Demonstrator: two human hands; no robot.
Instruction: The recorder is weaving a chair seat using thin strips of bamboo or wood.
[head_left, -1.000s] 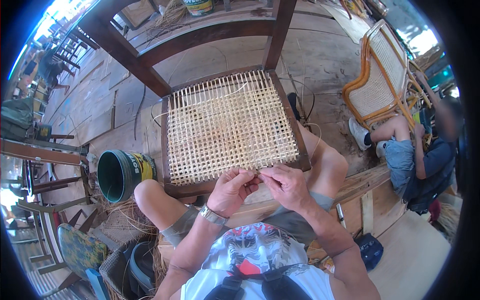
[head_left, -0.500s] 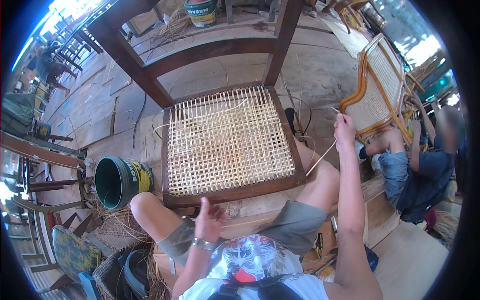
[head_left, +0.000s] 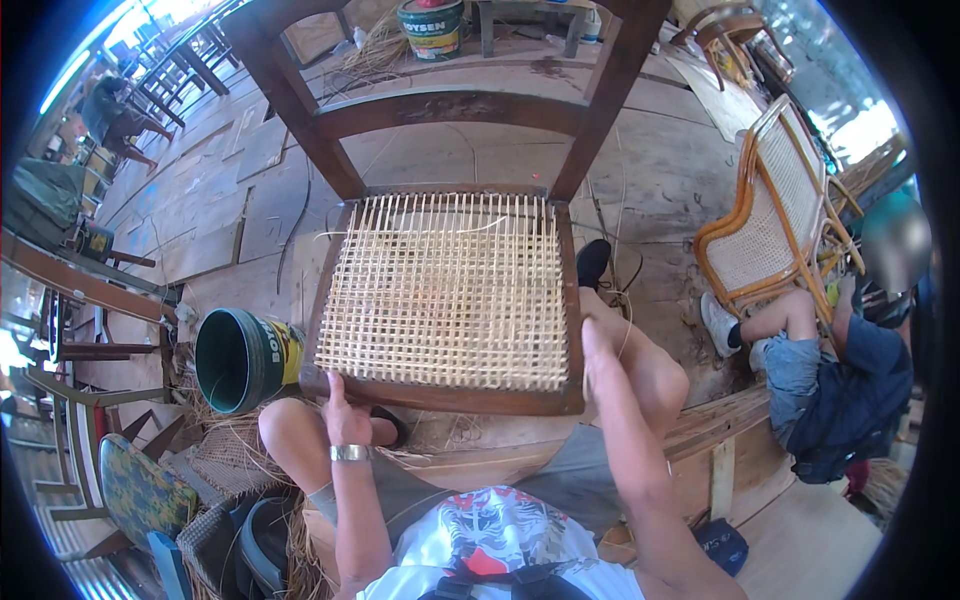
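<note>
A wooden chair [head_left: 450, 110] with a half-woven cane seat [head_left: 450, 295] is being held at frame centre, its backrest pointing toward the upper edge and its long axis running top to bottom. The seat's front rail is being gripped from below by the left hand [head_left: 345, 415]; the right hand [head_left: 600, 355] is being closed on a thin cane strand [head_left: 622, 345] at the right corner. A plank floor [head_left: 200, 220] is being shown around it, with a green bucket [head_left: 240, 360] crowding the lower left and a rattan chair [head_left: 775, 210] and seated person [head_left: 840, 390] at right

Matt woven cane seat [head_left: 448, 295], glossy wooden frame [head_left: 450, 398]
</note>
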